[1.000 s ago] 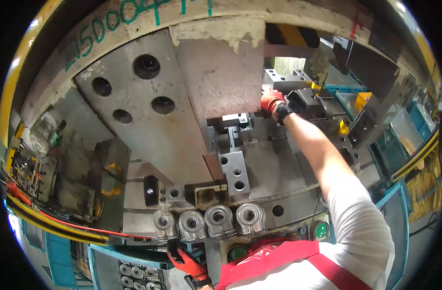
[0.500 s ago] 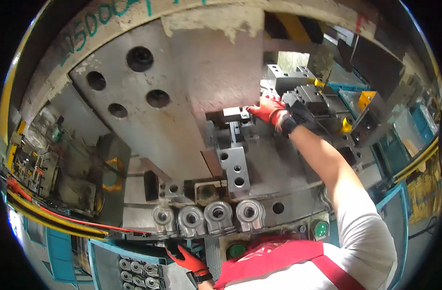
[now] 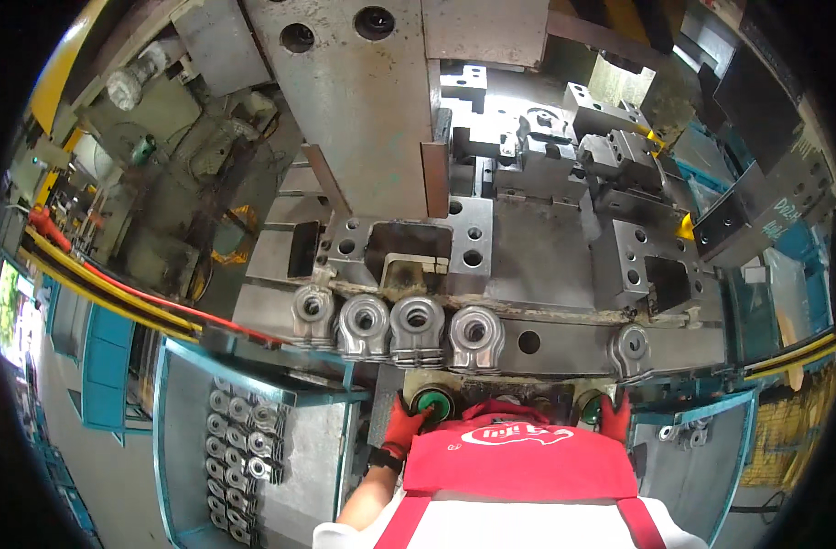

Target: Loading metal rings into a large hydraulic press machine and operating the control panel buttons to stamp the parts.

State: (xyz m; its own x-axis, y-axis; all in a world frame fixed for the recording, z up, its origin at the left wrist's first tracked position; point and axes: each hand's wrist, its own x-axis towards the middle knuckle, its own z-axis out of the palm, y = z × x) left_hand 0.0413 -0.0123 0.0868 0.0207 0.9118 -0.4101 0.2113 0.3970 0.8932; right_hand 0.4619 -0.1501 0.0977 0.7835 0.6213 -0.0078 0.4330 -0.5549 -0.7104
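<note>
**Both hands on the green buttons at the press front**

Landmark: the row of four forged eye pieces (image 3: 398,328) on the front edge of the press bed (image 3: 537,252).

Left hand (image 3: 405,423), red-gloved: directly below the row, fingers curled against the left green button (image 3: 430,402). It presses on the cap; it grips nothing.

Right hand (image 3: 614,416), red-gloved: below and to the right of the row, laid against the right green button (image 3: 590,409), which it mostly covers. Whether the fingers are curled or flat cannot be told; no object is held.

The two buttons lie level with one another on the front panel, faces turned out toward the person, one under each hand. Neither hand needs to reach.

The four eye pieces stand side by side, the line running left to right, bores facing the person. A fifth single eye piece (image 3: 632,349) sits apart, right of the row and just above the right hand. The left hand is the nearer to the row.

A blue bin of like parts (image 3: 239,435) lies below and left of the row.
</note>
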